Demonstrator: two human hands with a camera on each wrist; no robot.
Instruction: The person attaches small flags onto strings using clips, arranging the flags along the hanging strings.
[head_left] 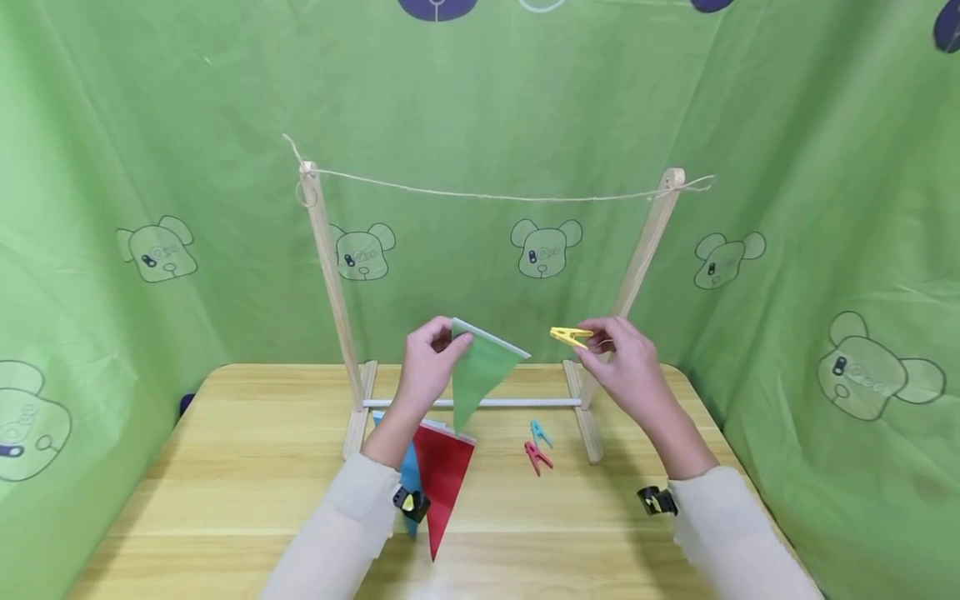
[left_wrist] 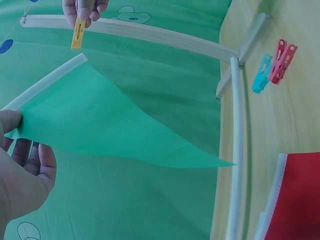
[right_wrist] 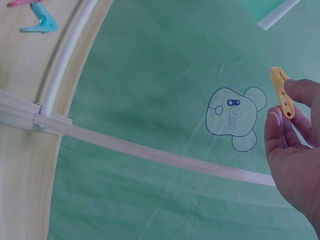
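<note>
My left hand point(head_left: 429, 367) pinches a green triangular flag point(head_left: 480, 371) by one end of its white top edge. The flag hangs point down above the table, below the string point(head_left: 480, 197). In the left wrist view the thumb lies on the front of the flag point(left_wrist: 110, 120). My right hand point(head_left: 626, 358) holds a yellow clothespin point(head_left: 572, 335) between thumb and fingers, to the right of the flag and apart from it. The right wrist view shows the yellow clothespin point(right_wrist: 282, 92) edge-on at the fingertips.
A wooden frame with two posts point(head_left: 333, 283) carries the string across its top. A red flag point(head_left: 444, 475) lies over a blue flag point(head_left: 410, 479) on the table point(head_left: 247, 467). A blue clothespin point(head_left: 540, 433) and a red clothespin point(head_left: 537, 457) lie right of them. Green curtains surround the table.
</note>
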